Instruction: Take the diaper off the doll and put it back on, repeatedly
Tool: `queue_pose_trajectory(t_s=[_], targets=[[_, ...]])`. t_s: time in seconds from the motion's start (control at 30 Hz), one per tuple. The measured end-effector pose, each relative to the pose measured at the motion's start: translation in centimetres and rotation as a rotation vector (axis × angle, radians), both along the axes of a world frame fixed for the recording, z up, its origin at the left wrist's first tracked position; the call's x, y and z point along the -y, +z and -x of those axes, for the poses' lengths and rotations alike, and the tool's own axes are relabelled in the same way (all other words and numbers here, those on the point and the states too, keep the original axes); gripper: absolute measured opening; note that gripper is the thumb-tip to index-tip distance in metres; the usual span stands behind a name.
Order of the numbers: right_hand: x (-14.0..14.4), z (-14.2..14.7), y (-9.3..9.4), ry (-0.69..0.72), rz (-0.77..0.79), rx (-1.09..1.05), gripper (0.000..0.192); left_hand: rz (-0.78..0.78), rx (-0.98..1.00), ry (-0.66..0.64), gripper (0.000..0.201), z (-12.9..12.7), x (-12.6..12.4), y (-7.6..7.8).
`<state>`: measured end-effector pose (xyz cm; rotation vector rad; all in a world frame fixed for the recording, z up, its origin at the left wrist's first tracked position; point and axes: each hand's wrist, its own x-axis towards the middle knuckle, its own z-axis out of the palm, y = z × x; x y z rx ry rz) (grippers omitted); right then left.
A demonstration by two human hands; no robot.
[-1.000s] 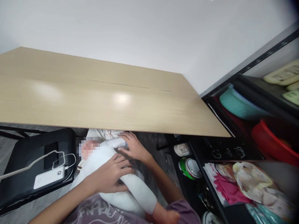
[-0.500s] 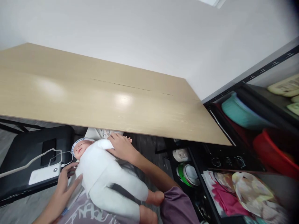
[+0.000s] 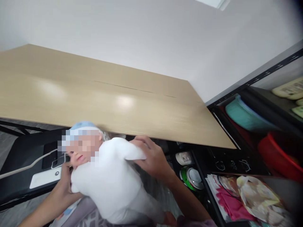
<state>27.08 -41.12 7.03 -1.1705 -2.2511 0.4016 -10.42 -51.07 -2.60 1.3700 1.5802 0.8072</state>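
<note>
Head camera: one doll (image 3: 115, 183); right hand (image 3: 152, 157), fingers (image 3: 142, 141) gripping one sleeve (image 3: 134, 151); left hand (image 3: 63, 184), fingers around the other sleeve (image 3: 77, 183).

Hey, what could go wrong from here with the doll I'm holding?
The cap on the doll overlaps the near edge of the table in this view, so its head might bump there. Your left hand is close to the white power bank and pale cable, which could snag. Your right hand grips a sleeve, which might slip.

White-clad, blue-capped baby doll (image 3: 115, 179), aslant in both hands (image 3: 153, 157)
</note>
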Motion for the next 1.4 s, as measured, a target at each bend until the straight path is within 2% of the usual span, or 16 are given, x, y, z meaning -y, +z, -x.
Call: queue_pose_trajectory(t_s=[0.1, 0.17, 0.23, 0.33, 0.5, 0.63, 0.8, 0.97, 1.2, 1.4], targets=[[0.3, -2.9, -0.5, -0.198, 0.113, -0.056, 0.033, -0.067, -0.06, -0.22, 0.069, -1.1, -4.5, 3.2], [-0.2, -4.4, -1.6, -0.324, 0.137, -0.072, 0.037, -0.144, -0.158, -0.321, 0.071, -2.5, -8.3, 5.1], [-1.1, -5.6, -3.0, -0.44, 0.125, -0.078, 0.043, -0.207, -0.259, -0.374, 0.074, -4.1, -12.1, 6.2], [-2.7, -7.1, -4.8, -0.567, 0.101, -0.097, 0.054, -0.307, -0.465, -0.393, 0.07, -6.0, -16.8, 6.9], [-5.6, -8.5, -6.5, -0.616, 0.017, -0.139, 0.061, -0.465, -0.755, -0.384, 0.054, -7.1, -21.7, 7.2], [-9.2, -8.8, -7.2, -0.536, -0.025, -0.116, 0.06, -0.529, -0.876, -0.336, 0.049, -6.7, -25.5, 6.9], [-15.0, -9.1, -8.0, -0.43, -0.038, -0.074, 0.062, -0.557, -0.861, -0.305, 0.06, -5.4, -31.6, 5.7], [-20.9, -8.7, -8.6, -0.42, -0.085, -0.043, 0.067, -0.642, -0.896, -0.309, 0.063, -4.3, -37.3, 4.5], [-29.2, -8.5, -9.2, -0.46, -0.157, 0.002, 0.075, -0.718, -0.924, -0.263, 0.068, -4.5, -45.3, 3.5], [-35.9, -9.3, -9.5, -0.429, -0.229, -0.036, 0.074, -0.779, -0.876, -0.2, 0.077, -5.1, -52.4, 3.0]])
